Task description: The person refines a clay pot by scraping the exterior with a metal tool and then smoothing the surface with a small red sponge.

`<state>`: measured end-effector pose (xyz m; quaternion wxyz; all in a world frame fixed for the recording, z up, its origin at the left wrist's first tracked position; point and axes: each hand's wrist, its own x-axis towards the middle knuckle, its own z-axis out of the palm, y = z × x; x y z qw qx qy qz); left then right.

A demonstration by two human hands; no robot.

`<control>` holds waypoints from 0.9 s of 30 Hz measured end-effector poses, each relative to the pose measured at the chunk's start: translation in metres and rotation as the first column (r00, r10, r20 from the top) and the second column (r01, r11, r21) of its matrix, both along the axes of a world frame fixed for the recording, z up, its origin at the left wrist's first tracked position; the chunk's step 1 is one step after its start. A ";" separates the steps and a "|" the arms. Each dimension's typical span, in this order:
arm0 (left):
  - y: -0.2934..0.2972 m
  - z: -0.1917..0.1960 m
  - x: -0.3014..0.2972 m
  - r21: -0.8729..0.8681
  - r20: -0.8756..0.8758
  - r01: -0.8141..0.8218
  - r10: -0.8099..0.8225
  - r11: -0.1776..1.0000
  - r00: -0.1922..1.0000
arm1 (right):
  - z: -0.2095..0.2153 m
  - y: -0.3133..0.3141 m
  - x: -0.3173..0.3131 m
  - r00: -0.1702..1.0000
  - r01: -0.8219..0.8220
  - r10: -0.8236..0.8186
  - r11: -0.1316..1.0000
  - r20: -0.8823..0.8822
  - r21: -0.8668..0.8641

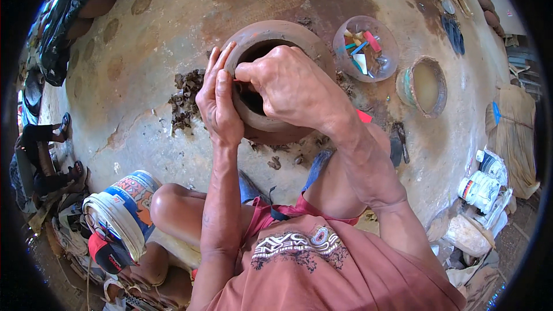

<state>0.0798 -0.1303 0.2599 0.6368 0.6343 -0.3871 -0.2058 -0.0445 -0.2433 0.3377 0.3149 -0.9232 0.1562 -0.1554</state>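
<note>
Pot (271, 132) on floor (173, 29); right grip (291, 83) curled over opening, can't tell if closed on anything; left grip (220, 98) open, straight beside rim (253, 118); probably heavy, soft clay, dents easily; best cradled low, both sides; scraps (186, 95) beside; tub (389, 34) beyond.

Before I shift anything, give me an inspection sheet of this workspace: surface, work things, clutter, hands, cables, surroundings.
Surface: bare floor, stained, with dark patches.
Work things: round brown pot, mouth facing up; clear tub of small coloured pieces; round container of murky liquid.
Clutter: dark scraps left of the pot, more around it.
Hands: left hand against the pot's left side, fingers extended; right hand curled over the mouth, grip hidden.
Cables: nothing seen.
Surroundings: white-and-blue bucket by the left knee; dark slippers at upper right; another person's sandalled feet at far left.
</note>
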 end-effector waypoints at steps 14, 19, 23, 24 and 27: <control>-0.033 0.007 0.052 0.007 -0.147 0.304 -0.299 0.953 0.943 | 0.018 -0.013 -0.004 0.968 -0.230 0.236 0.970 -0.089 0.074; -0.038 0.005 0.057 -0.039 -0.219 0.304 -0.305 0.952 0.927 | 0.035 -0.034 -0.020 0.931 -0.320 0.353 0.912 -0.095 0.256; -0.032 0.010 0.058 -0.063 0.011 0.096 -0.095 0.993 0.995 | 0.058 -0.043 -0.045 0.954 -0.297 0.288 0.947 0.085 0.124; -0.027 0.009 0.059 -0.063 -0.009 0.068 -0.069 0.996 0.998 | 0.058 -0.041 -0.044 0.972 -0.220 0.208 0.970 0.114 0.105; -0.015 0.004 0.050 -0.028 -0.067 -0.020 0.018 0.999 0.998 | 0.061 -0.030 -0.041 0.994 0.026 -0.033 0.997 0.102 0.066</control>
